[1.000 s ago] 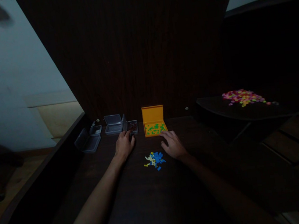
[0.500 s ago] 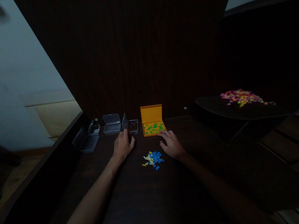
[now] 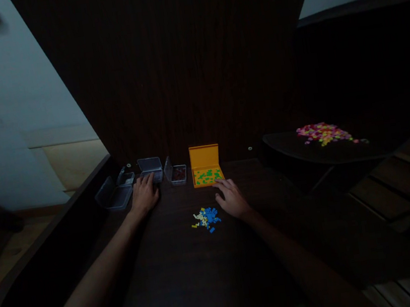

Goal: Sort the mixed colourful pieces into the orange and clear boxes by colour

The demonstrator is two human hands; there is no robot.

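My left hand [image 3: 144, 194] reaches to the front of a clear plastic box [image 3: 150, 164] with its lid raised; its fingers are loosely stretched over the near edge, and nothing shows in them. At the near right corner of an open orange box [image 3: 204, 155], my right hand [image 3: 231, 197] rests with fingertips at the rim and the thumb apart. Many small green pieces [image 3: 208, 174] lie in that orange box. In front of it, between my hands, is a loose pile of blue bricks [image 3: 210, 215] mixed with yellow and cream bricks [image 3: 200, 217].
Another clear box [image 3: 179, 174] holds dark reddish pieces. Farther left stand a large open clear box [image 3: 116, 198] and a smaller one [image 3: 126, 179]. A corner shelf [image 3: 284, 146] at the right bears a heap of pink, red and yellow pieces [image 3: 323, 133]. A raised side board [image 3: 50, 246] edges the table.
My left hand has moved left, from beside the box of reddish pieces to the neighbouring clear box. My right hand stays at the orange box. The whole view has shifted slightly.
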